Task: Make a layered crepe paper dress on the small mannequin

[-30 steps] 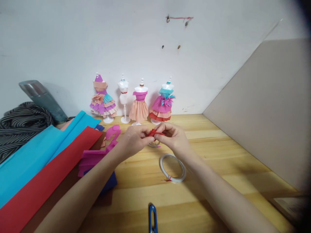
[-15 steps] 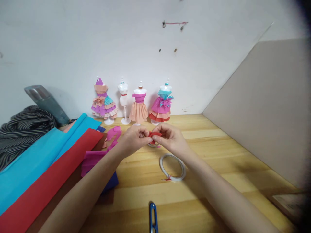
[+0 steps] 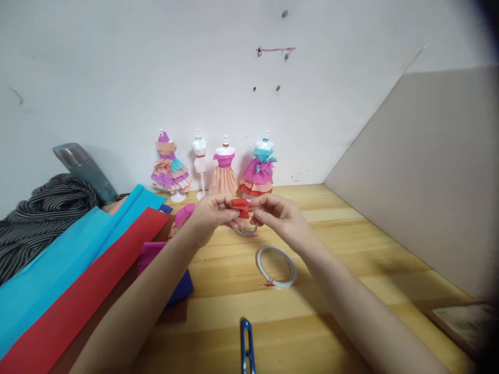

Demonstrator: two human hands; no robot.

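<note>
A small folded piece of red crepe paper (image 3: 240, 208) is pinched between the thumb and fingers of my left hand (image 3: 212, 215), held above the table. My right hand (image 3: 279, 214) is at the paper's right edge, its fingers curled and its thumb a little apart from them; the fingertips are close to or touching the edge. Just below the hands lies a roll of tape (image 3: 247, 231), partly hidden by the fingers. Nearer to me is a larger white tape ring (image 3: 260, 265) with a red scrap at its lower rim.
Several small dress forms stand along the wall, among them one in a peach skirt (image 3: 223, 181) and a bare one (image 3: 200, 165). Blue paper (image 3: 78, 244), red paper (image 3: 97, 275), striped cloth (image 3: 50, 208) and a bottle (image 3: 86, 171) lie left. A blue-handled tool (image 3: 246, 343) lies in front.
The red paper piece, pinched by both hands before, now shows flatter and more upright in my left hand. My right fingers have loosened and drawn slightly right. The camera view has shifted a little.
</note>
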